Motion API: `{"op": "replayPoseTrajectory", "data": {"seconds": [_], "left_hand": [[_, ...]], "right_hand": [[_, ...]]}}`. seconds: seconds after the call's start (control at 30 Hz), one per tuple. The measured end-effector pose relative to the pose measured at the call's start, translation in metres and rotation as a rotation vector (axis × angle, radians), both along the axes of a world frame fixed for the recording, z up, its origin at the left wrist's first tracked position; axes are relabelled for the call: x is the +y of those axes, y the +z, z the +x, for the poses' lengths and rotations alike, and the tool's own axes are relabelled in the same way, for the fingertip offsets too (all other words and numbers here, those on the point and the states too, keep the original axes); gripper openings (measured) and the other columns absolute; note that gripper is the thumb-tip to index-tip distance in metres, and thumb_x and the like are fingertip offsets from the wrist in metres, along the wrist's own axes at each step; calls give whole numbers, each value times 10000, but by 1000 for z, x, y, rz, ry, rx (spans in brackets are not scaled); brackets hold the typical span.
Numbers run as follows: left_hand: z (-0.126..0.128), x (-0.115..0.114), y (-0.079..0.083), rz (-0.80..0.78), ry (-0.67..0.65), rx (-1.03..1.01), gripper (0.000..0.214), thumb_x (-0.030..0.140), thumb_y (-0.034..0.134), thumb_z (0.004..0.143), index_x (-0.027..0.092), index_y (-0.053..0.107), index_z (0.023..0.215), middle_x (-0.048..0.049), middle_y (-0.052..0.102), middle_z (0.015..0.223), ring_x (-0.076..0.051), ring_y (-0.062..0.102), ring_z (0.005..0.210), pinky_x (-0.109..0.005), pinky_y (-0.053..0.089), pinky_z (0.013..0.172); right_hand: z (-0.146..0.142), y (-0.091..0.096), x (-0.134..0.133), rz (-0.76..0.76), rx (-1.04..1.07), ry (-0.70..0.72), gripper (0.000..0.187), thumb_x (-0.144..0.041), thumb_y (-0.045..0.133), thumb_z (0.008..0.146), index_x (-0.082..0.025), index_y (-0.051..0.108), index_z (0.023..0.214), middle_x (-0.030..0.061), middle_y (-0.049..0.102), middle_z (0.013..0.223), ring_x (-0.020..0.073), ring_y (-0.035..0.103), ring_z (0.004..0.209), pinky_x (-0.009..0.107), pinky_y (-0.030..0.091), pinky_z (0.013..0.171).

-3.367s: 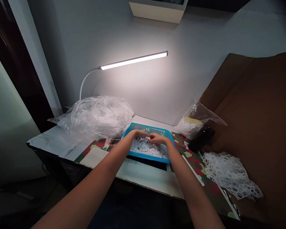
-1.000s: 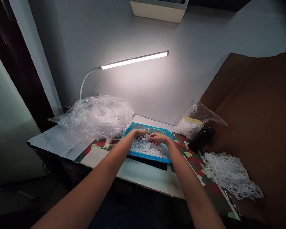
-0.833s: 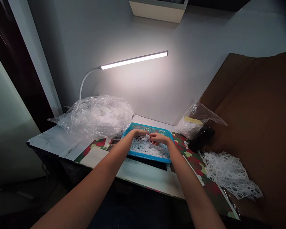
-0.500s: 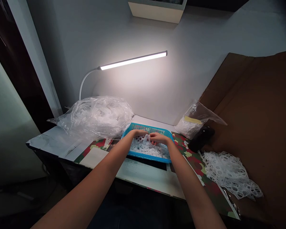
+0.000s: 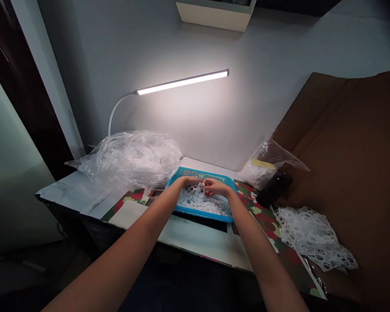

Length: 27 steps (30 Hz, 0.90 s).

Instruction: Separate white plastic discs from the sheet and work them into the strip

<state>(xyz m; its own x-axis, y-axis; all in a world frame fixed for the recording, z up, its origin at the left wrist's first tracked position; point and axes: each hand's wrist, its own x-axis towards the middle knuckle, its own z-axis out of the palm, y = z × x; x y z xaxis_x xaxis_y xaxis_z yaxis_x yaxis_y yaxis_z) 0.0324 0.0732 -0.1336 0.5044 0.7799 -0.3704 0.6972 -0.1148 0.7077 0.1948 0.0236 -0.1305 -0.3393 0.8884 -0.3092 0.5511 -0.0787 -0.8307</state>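
Where the hands meet: over the far half of a blue basket (image 5: 201, 212), close together, both arms stretched forward from the bottom edge.
Left hand (image 5: 189, 181): fingers curled down, pinching the left edge of a small white sheet (image 5: 197, 189).
Right hand (image 5: 216, 186): fingertips closed on the right edge of the same sheet, just beside the left hand.
Sheet: thin, full of round cut-outs, held between both hands just above the basket's contents; whether it touches them I cannot tell.
Basket: sits on the desk (image 5: 195, 239) near its middle, with a layer of white discs (image 5: 203, 204) lying loose inside.
Lamp (image 5: 182, 81): a lit bar on a bent white neck, hanging above and behind the basket.
Big bag (image 5: 133, 157): clear plastic, bulging with white material, just left of the basket.
Small bag (image 5: 263, 167): clear, with white bits inside, at the back right against the wall.
Black object (image 5: 274, 186): lies beside the small bag; too dark to identify.
Pile (image 5: 312, 238): crumpled white sheets full of holes, well to the right of the basket.
Cardboard (image 5: 351, 151): a large brown sheet leaning up behind the pile.
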Motion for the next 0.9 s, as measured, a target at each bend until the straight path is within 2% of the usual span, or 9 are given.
{"op": "replayPoseTrajectory", "data": {"seconds": [0.13, 0.3, 0.9], "left_hand": [[0, 1, -1, -119, -33, 30, 326, 360, 555, 911, 139, 560, 1152, -71, 579, 1140, -225, 595, 974, -401, 521, 814], [1, 1, 0, -178, -61, 17, 322, 351, 551, 916, 147, 551, 1165, -80, 575, 1151, -212, 594, 975, -404, 519, 819], [2, 5, -4, -174, -35, 1, 314, 358, 549, 915, 147, 563, 1147, -69, 579, 1142, -220, 595, 970, -396, 520, 814]], "right_hand": [[-1, 0, 0, 7, -3, -14, 270, -298, 553, 926, -149, 561, 1151, 65, 618, 1086, 166, 637, 873, 347, 552, 737], [-1, 0, -1, 29, -5, -17, 273, -295, 558, 923, -146, 560, 1152, 64, 618, 1084, 167, 637, 873, 346, 553, 733], [-2, 1, 0, 69, -34, 10, 296, -297, 564, 918, -151, 552, 1175, 75, 601, 1142, 191, 626, 943, 386, 540, 790]]}}
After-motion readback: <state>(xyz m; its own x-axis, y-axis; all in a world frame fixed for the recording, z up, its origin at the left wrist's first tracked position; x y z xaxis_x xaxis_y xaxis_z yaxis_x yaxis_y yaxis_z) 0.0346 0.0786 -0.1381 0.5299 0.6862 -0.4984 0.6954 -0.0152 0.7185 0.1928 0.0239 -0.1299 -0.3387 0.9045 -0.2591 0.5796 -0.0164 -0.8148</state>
